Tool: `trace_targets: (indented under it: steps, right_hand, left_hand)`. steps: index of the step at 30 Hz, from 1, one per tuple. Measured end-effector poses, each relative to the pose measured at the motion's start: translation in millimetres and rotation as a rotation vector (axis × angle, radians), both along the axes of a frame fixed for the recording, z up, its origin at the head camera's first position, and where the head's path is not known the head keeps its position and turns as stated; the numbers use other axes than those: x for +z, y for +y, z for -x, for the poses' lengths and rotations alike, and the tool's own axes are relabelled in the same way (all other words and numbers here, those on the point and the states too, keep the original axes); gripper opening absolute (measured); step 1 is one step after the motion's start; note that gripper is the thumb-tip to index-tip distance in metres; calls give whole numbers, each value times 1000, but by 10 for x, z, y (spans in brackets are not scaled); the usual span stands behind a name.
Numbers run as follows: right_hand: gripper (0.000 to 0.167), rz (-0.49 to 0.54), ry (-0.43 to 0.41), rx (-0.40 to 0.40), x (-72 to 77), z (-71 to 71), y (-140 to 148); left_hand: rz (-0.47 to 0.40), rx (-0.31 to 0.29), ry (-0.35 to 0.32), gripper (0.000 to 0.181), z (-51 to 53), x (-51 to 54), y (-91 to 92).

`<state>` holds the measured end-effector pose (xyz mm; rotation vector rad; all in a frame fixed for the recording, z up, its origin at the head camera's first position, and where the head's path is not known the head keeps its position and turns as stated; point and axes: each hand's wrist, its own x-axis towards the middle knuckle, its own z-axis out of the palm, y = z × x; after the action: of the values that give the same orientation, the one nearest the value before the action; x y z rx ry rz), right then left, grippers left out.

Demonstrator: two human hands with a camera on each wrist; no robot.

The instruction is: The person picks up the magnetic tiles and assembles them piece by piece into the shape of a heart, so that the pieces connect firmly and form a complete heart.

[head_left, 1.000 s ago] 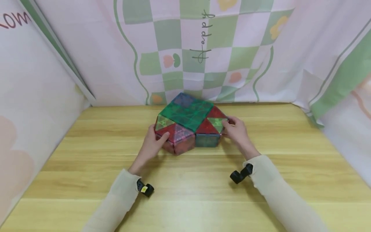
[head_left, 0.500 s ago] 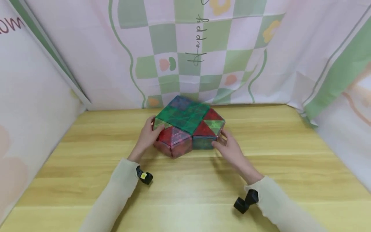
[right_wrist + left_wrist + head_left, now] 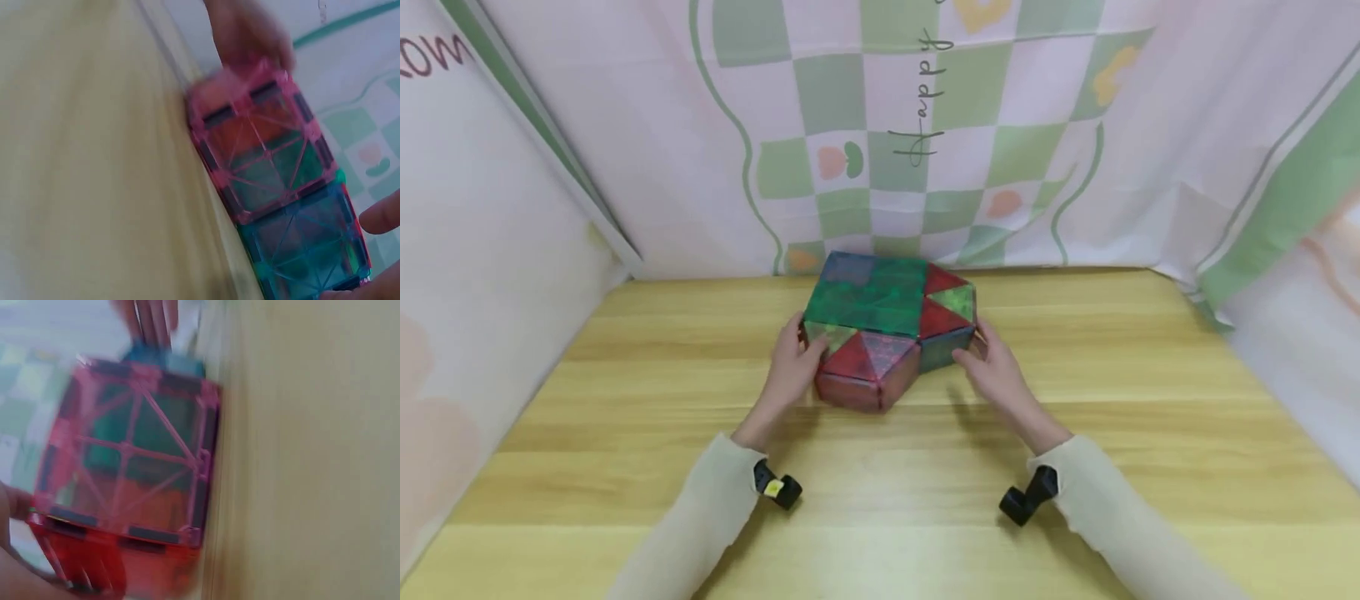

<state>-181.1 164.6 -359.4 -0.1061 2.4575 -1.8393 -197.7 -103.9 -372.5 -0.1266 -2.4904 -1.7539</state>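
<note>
A low, flat-topped structure of see-through magnetic tiles [image 3: 868,304] sits on the table between both hands. Its top has a large green square tile [image 3: 880,302] with a blue corner area, and red, light green and purple-pink triangles along the front and right. My left hand [image 3: 786,362] grips the left side, thumb over the top edge. At the right side my right hand [image 3: 1000,375] holds on, thumb at the blue side tile [image 3: 303,240] and fingers partly hidden behind. A pink square side tile [image 3: 125,450] faces the left wrist camera, somewhat blurred.
The wooden table [image 3: 880,500] stretches in front and to both sides. A checkered curtain [image 3: 898,100] hangs right behind the structure. White printed curtains [image 3: 497,208] close off the left and right sides. Each wrist carries a small black camera [image 3: 1028,497].
The tile structure has turned anticlockwise as seen from above, so the green top's front edge runs nearly level. My right hand has shifted from its top right edge to its right front side.
</note>
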Motion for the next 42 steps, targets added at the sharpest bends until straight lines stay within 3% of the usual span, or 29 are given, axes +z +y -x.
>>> trace_targets:
  steps: [5, 7, 9, 12, 15, 19, 23, 27, 29, 36, 42]
  right_hand:
    - [62, -7, 11, -6, 4, 296, 101]
    - [63, -3, 6, 3, 19, 369, 117]
    - [66, -43, -20, 4, 44, 375, 110]
    - [70, -102, -74, 22, 96, 226, 63]
    - [72, -115, -107, 63, 147, -77, -20]
    - [60, -68, -74, 102, 136, -531, -137]
    - [51, 12, -81, 177, 59, -847, -269]
    - [59, 152, -126, 316, 11, -956, -392]
    - [63, 199, -148, 329, 10, -967, -434]
    - [67, 181, -204, 246, 2, -972, -439]
    - [68, 138, -213, 151, -3, -926, -310]
  left_hand:
    - [-49, -6, -63, 55, -239, 56, 133]
    - [-20, 12, -79, 52, -258, 90, 141]
    - [-1, 30, -87, 50, -195, 144, 108]
    - [20, 51, -94, 52, 19, 239, 7]
    - [57, 60, -76, 53, 304, 292, -119]
    - [133, 51, -49, 49, 639, 261, -241]
    - [159, 81, -22, 44, 825, 202, -303]
    - [154, 121, 47, 37, 911, 177, -335]
    - [134, 129, 54, 33, 948, 165, -343]
    - [-125, 200, -125, 31, 1008, 123, -376]
    - [-196, 255, -147, 30, 913, 97, -369]
